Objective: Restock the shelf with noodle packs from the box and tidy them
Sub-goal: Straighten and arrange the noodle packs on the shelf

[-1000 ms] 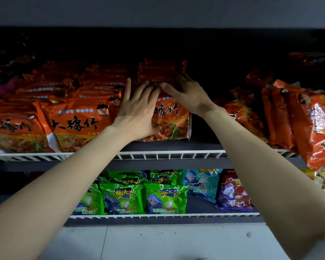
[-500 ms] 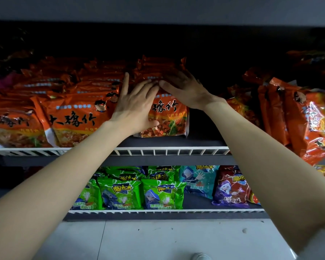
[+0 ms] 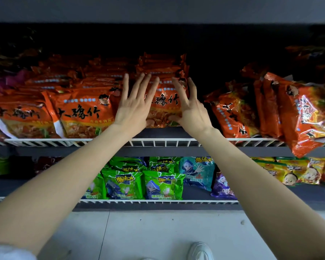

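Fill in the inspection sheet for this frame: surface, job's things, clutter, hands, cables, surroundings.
Surface: upper shelf with a white wire front rail.
Job's things: orange noodle packs in rows; hands at the front pack of the third stack. Box not in view.
Clutter: loose orange packs at right lean unevenly, one hanging over the rail.
Hands: left hand flat on the pack's left side, fingers straight; right hand at its right edge, thumb against its lower front.
Cables: nothing seen.
Surroundings: lower shelf with green snack packs, a teal pack, a purple one, yellow ones at right; pale floor, white shoe.
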The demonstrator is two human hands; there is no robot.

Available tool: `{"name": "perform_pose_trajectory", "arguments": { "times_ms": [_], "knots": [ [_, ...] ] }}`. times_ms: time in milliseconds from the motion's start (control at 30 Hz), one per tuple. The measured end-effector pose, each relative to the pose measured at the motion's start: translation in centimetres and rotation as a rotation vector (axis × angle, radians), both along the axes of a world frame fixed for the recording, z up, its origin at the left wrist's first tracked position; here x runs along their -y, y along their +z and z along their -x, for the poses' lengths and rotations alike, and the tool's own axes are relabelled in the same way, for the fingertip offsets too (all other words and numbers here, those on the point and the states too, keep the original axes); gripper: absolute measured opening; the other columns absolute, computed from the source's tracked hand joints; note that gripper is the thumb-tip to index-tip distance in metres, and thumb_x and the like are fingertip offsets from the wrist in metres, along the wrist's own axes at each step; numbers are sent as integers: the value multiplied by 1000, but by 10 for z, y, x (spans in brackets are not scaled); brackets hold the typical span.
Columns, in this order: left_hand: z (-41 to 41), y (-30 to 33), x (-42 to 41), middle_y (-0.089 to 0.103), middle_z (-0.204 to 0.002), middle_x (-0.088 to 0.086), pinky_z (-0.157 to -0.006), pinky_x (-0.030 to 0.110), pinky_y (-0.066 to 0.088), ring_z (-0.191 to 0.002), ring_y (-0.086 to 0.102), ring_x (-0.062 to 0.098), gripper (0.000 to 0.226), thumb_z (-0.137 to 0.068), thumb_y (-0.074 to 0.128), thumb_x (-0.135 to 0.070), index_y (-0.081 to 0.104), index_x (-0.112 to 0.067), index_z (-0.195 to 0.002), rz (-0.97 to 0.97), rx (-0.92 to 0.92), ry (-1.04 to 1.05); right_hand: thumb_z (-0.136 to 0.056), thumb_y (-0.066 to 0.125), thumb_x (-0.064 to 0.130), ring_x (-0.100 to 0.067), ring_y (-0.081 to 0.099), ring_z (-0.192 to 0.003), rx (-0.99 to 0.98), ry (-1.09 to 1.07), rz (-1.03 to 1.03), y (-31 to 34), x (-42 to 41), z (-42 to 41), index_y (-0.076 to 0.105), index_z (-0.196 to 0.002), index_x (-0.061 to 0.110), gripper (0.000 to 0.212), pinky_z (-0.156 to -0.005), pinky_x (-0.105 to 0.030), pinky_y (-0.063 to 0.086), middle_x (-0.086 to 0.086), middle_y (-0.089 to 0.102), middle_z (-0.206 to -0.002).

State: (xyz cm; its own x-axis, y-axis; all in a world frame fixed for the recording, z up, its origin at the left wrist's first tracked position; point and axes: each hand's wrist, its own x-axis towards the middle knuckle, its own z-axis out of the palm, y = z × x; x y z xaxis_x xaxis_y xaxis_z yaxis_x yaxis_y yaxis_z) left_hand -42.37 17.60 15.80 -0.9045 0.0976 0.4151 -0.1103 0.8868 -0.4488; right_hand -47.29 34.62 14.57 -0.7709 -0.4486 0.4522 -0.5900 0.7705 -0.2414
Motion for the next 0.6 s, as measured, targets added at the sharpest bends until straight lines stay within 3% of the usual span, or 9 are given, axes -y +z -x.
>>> {"name": "perform_pose_trajectory", "arguments": {
  "times_ms": [133, 333, 467, 600],
  "knots": [
    [19, 10, -6, -3, -158, 15, -108, 52, -18, -146, -2, 28, 123, -73, 74, -46, -18, -10, -147, -21, 80, -6, -83, 73, 18, -35, 62, -93, 105, -49, 21, 6, 1, 9, 1, -151, 35, 101, -68, -37, 50, -16, 7, -157],
    [20, 18, 10, -7, -158, 11, -110, 52, -15, -146, -7, 23, 123, -73, 70, -54, -18, -12, -147, -11, 132, 4, -81, 74, 17, -32, 62, -95, 176, -42, 44, 9, 20, 6, -4, -150, 39, 106, -67, -38, 52, -17, 8, -156],
    [17, 16, 8, 0, -158, 14, -111, 54, -14, -146, -1, 26, 123, -71, 72, -56, -12, -11, -149, -50, 90, -46, -80, 75, 16, -33, 61, -97, 170, -15, 63, 10, 13, 4, -4, -149, 40, 107, -67, -39, 54, -14, 8, -157],
    [14, 14, 2, 7, -157, 18, -113, 52, -13, -146, 5, 29, 116, -73, 59, -70, -2, -8, -150, -131, 27, -83, -78, 75, 17, -35, 62, -95, 139, 4, 34, 11, 10, 2, -9, -149, 39, 112, -59, -33, 49, -17, 5, -157]
  ]
}}
